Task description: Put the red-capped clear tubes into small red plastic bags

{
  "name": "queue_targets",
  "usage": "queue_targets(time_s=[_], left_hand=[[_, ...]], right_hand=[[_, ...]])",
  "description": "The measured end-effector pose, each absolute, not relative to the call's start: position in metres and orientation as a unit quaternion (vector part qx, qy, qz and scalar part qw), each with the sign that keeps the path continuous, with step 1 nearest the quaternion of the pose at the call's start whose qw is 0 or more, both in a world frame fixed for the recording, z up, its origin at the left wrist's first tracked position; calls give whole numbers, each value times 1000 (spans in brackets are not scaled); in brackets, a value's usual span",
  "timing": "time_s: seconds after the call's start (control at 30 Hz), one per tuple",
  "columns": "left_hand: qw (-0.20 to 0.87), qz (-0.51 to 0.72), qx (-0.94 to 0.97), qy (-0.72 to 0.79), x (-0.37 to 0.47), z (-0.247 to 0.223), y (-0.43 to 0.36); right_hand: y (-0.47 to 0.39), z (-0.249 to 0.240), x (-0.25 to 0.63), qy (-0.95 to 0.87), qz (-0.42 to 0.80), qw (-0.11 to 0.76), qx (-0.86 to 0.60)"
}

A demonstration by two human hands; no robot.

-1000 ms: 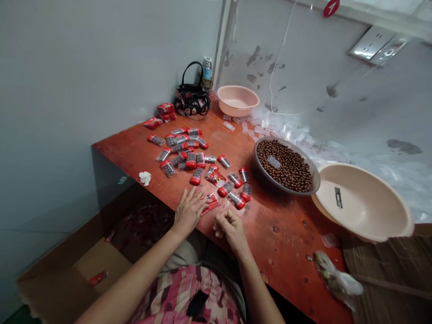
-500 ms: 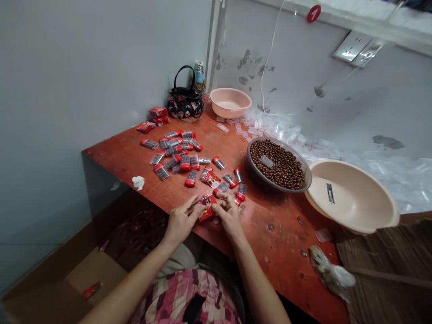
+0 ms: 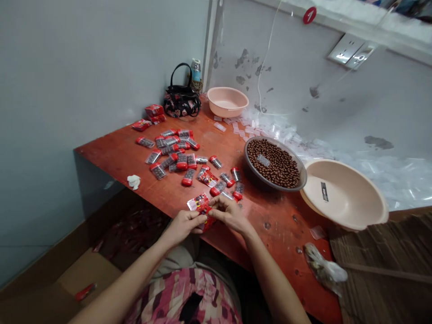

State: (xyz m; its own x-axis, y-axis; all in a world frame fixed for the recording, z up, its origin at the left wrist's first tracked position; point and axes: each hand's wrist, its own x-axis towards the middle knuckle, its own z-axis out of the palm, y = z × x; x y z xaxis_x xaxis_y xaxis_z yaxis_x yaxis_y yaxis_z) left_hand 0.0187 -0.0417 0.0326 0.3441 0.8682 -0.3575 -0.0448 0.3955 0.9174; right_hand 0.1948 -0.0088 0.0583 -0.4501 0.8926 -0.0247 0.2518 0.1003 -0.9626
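A red printed packet (image 3: 200, 201) is between my two hands at the table's front edge. My left hand (image 3: 182, 227) pinches its lower left side with thumb and fingers. My right hand (image 3: 231, 213) grips it from the right, fingertips pressed together. Part of the packet is hidden behind the fingers. Just beyond lie another red packet (image 3: 208, 178) and a small clear container with a red cap (image 3: 218, 188). Several more such containers (image 3: 182, 160), with dark balls inside, are scattered to the left.
A grey bowl of brown balls (image 3: 275, 164) stands right of my hands, beside a large cream basin (image 3: 351, 193). Farther back are a pink basin (image 3: 227, 102), a black handbag (image 3: 182, 102) and clear plastic pieces (image 3: 283, 130). A knotted plastic bag (image 3: 324, 267) and cardboard (image 3: 381, 261) lie at right.
The packet now shows more of its upper part, with a silvery corner out past my fingers. Both hands have shifted their hold on it. The whole view has moved slightly.
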Motion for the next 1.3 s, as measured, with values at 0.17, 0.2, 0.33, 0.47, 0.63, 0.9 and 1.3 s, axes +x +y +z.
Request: queue_targets(time_s=[0.17,0.2,0.33,0.47,0.63,0.9,1.3], left_hand=[[626,348,475,511,15,25,-39],[642,361,431,521,17,25,-39],[694,407,270,529,24,28,-40],[724,448,193,487,29,31,-38],[730,515,105,437,38,38,-33],[756,449,214,426,53,46,-49],[717,461,273,447,45,48,-41]], right_hand=[[20,66,221,-896,176,150,-379],[25,66,227,-917,134,97,-363],[32,66,249,-932,53,-18,-358],[29,64,264,-908,34,5,-417],[2,61,252,-769,196,252,-554],[-26,62,199,-456,660,439,-405],[-16,63,196,-503,577,450,-459]])
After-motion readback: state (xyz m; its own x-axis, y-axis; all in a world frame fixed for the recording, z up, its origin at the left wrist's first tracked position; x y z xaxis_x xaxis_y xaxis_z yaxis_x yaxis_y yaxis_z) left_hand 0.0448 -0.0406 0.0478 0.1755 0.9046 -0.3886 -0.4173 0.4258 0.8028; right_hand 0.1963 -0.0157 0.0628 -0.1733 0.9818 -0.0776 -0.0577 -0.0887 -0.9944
